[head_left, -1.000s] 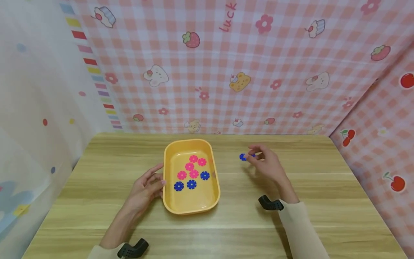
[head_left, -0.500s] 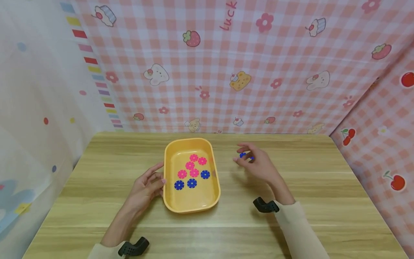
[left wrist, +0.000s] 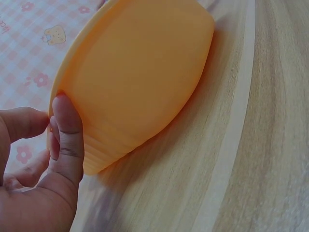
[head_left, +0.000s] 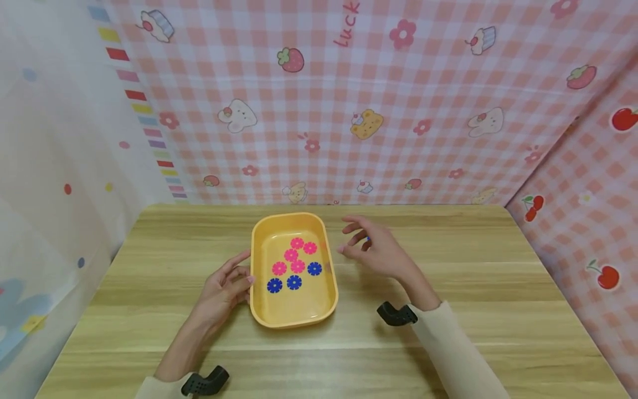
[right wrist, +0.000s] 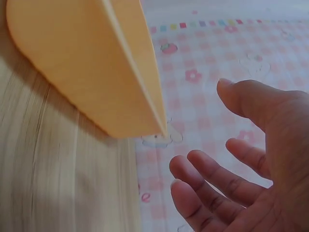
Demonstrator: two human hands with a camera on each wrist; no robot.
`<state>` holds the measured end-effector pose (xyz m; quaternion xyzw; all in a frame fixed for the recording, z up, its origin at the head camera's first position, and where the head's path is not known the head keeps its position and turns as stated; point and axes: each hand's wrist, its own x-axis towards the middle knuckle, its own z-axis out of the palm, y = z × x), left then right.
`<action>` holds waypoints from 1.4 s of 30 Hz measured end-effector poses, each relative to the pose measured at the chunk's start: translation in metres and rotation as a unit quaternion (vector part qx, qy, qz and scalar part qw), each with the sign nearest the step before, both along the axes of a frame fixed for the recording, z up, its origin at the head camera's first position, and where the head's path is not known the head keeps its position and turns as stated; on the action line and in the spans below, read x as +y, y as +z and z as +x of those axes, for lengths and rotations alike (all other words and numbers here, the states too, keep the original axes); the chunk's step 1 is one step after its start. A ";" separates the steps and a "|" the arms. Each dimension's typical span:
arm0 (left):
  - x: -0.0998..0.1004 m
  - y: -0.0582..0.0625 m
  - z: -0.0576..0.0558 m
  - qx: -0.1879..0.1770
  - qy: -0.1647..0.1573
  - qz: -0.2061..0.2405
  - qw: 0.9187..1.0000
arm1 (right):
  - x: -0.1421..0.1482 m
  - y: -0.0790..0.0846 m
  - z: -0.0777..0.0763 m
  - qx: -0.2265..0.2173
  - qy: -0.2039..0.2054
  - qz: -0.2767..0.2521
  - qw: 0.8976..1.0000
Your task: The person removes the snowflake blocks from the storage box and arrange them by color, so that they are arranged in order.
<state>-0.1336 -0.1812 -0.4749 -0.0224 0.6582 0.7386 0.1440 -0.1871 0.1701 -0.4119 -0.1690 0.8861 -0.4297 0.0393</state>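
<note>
My left hand (head_left: 226,289) holds the left side of a yellow plastic tray (head_left: 294,317). In the left wrist view its fingertips (left wrist: 66,108) lie against the tray's outer wall and rim. Inside the tray are several pink flower-shaped discs (head_left: 291,255) and several blue ones (head_left: 294,282). My right hand (head_left: 376,249) hovers just right of the tray, its fingers loosely bent and apart. Nothing shows between the fingers in the right wrist view. A scrap of blue (head_left: 369,239) peeks out between those fingers in the head view; the rest is hidden.
All of this is on a wood-grain table (head_left: 448,343). Behind it hangs a pink checked cloth (head_left: 319,111), with another cloth (head_left: 593,221) along the right and a pale dotted one (head_left: 60,238) on the left.
My right hand has moved left toward the tray, and the blue pieces once seen by its fingertips are now mostly covered by it. My left hand and the tray stay put.
</note>
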 end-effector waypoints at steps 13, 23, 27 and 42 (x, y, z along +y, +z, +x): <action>-0.002 -0.001 0.001 0.001 0.002 -0.001 1.000 | -0.044 0.014 -0.001 -0.013 0.082 0.017 0.996; -0.001 0.001 0.000 0.001 0.001 -0.005 1.000 | -0.072 0.014 -0.009 -0.026 0.144 0.040 0.988; 0.000 0.001 -0.001 0.000 0.001 -0.003 1.000 | -0.081 0.012 -0.012 -0.040 0.170 0.044 0.984; -0.001 0.001 0.000 -0.004 -0.006 0.001 1.000 | -0.117 -0.010 -0.023 -0.117 0.218 0.104 0.963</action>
